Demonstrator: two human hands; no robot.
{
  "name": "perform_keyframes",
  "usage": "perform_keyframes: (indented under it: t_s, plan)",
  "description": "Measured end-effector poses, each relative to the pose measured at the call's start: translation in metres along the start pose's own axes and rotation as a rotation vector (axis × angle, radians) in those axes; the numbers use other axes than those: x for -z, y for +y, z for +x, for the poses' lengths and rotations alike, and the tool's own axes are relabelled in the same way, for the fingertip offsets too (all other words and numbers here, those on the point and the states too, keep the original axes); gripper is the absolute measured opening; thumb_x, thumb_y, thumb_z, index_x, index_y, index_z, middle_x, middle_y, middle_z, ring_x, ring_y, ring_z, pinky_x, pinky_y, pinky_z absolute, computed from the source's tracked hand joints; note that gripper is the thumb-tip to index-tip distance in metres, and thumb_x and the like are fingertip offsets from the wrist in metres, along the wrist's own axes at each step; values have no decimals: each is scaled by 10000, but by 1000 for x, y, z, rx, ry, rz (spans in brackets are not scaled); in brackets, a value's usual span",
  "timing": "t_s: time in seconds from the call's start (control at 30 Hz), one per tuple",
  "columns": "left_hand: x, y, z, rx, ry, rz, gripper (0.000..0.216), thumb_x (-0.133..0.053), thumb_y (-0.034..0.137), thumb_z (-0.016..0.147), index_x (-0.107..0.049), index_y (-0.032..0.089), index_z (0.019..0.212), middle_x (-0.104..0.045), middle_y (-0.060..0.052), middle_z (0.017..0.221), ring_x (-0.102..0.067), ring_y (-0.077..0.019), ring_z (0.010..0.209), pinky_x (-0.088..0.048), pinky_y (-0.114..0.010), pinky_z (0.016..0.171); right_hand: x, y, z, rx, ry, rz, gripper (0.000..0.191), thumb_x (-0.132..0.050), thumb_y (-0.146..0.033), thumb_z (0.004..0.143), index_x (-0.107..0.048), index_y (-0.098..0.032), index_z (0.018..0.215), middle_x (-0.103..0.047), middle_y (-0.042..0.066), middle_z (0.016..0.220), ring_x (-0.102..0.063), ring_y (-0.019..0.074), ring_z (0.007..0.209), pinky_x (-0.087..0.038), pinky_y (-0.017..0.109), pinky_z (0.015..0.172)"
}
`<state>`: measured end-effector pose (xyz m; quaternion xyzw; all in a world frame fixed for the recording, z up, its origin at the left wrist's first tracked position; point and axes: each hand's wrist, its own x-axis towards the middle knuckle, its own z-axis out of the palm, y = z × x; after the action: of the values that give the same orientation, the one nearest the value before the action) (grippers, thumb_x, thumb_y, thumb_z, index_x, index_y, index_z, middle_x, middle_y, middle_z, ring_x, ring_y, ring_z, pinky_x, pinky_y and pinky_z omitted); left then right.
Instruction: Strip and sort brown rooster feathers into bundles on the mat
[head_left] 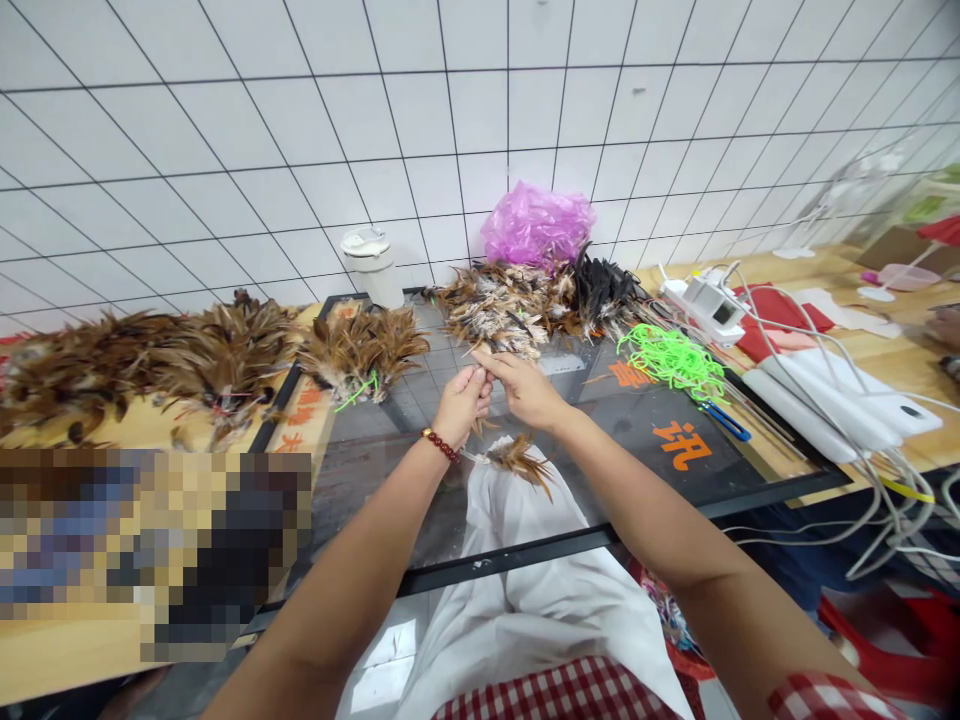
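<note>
My left hand (463,405), with a red bead bracelet (441,444) at its wrist, is closed in a pinch. Against it, over the dark glass-topped board (390,470), my right hand (529,390) is also closed, the fingertips of both meeting. Between them is a small brownish feather (480,427), mostly hidden by the fingers. Below the hands, a little bunch of brown feathers (521,462) lies over white cloth (517,510). Ahead is a heap of loose mottled feathers (495,305); left of my hands sits a feather bundle (364,345) tied with green string.
More brown feather bundles (217,350) line the left. Black feathers (604,290) and a pink plastic bag (536,225) lie by the tiled wall, near a white lidded cup (373,265). At right are green string (671,360), a blue cutter (726,420), a power strip (705,305) and tangled cables.
</note>
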<state>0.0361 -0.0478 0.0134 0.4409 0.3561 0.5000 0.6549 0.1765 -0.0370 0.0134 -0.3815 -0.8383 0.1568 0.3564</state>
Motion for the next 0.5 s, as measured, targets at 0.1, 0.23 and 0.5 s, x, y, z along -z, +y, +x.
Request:
perform_keyframes:
  t_s: [0.1,0.23,0.5]
  plan:
    - [2,-1,1,21,8,-7,349,-644,470,720,-488,159,744,-365,77,534,-246,-6,373,-161,-139,366,-9,9,3,-7,-4,249,643,-348,0,718,-472,-196,1318,-554,63,1183,-478,164,1126,-361,354,993]
    - [3,-1,1,56,-3,25,347,-635,462,731,-479,152,744,-360,82,525,-242,-5,363,-161,-136,359,-12,18,5,-10,-29,407,640,-365,4,682,-534,-196,1266,-554,52,1198,-455,168,1176,-287,371,1066]
    - [7,1,2,77,-79,31,338,-635,446,734,-464,154,728,-363,84,521,-240,0,355,-156,-127,355,-6,15,5,-217,-4,775,431,-521,-213,797,-565,-210,1226,-594,60,1187,-546,172,1042,-403,354,957]
